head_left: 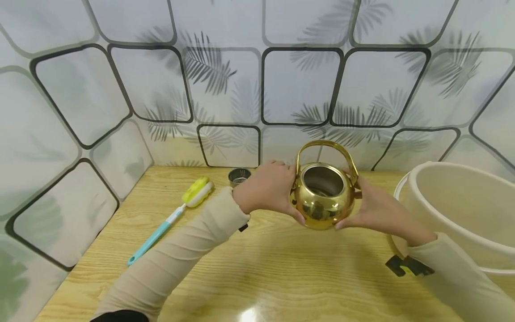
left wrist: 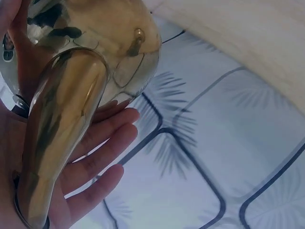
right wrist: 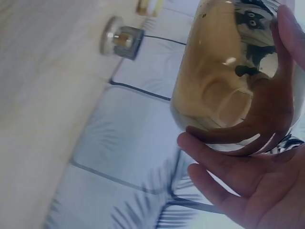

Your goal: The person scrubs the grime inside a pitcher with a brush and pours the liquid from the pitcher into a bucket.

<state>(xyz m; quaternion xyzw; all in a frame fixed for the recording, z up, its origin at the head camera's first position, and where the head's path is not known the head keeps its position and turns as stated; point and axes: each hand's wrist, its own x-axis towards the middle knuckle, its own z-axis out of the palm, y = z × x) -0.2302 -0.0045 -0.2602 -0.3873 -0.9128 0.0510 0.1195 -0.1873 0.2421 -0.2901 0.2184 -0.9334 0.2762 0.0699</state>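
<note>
A shiny gold teapot (head_left: 322, 203) without a lid is held up over the table between both hands, its top opening tilted toward the head camera and its hoop handle raised. On the left side, the left hand (head_left: 271, 190) grips the body, thumb at the front. In the left wrist view the spout (left wrist: 66, 129) runs down across that palm, with the fingers spread behind it. The right hand (head_left: 380, 210) holds the opposite side, thumb low on the front. The right wrist view shows its fingers (right wrist: 214, 155) against the teapot's rounded body (right wrist: 224, 81).
Behind the left wrist stands a small metal strainer (head_left: 238, 175). A brush (head_left: 161, 229) with a yellow and white sponge head and a blue handle lies at the left on the wooden table (head_left: 281, 273). A large cream tub (head_left: 454, 210) stands at the right, close to the right forearm. Patterned wall covering (head_left: 225, 89) rises behind.
</note>
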